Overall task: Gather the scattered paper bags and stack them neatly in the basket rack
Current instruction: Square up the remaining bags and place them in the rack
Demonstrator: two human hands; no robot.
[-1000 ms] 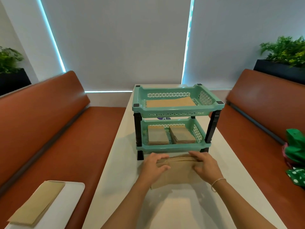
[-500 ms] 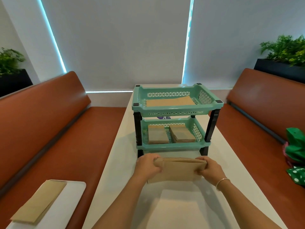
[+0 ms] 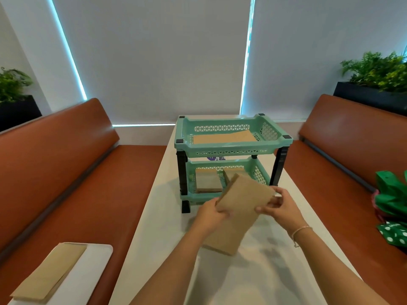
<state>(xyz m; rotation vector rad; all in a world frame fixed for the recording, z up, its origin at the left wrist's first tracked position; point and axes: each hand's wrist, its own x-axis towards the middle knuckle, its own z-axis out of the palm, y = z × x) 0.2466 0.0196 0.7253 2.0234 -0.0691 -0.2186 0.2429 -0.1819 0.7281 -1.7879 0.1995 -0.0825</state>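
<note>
Holding a stack of paper bags (image 3: 240, 208) up off the white table (image 3: 275, 271) with both hands, right in front of the basket rack (image 3: 231, 148). The left hand (image 3: 210, 214) comes in from about 7 o'clock and grips the stack's left edge, fingers curled under, thumb on top. The right hand (image 3: 278, 209) reaches in from 4 o'clock and pinches the right edge, fingertips (image 3: 259, 209) on the face of the top bag, a thin bracelet (image 3: 300, 231) on the wrist. Both forearms stretch forward and meet at the stack. The stack is tilted, its far corner pointing to roughly 11 o'clock, its near end hanging down toward 6 o'clock just above the table.

The teal rack sits at 12 o'clock from the hands. Its top basket has a flat brown bag (image 3: 222, 138) lying in it, and the lower basket holds two small piles (image 3: 208, 180) side by side, the right one partly hidden behind the held stack. Way off at 8 o'clock, another bag (image 3: 49, 272) lies on a white tray (image 3: 97, 260) on the orange bench (image 3: 88, 194).
</note>
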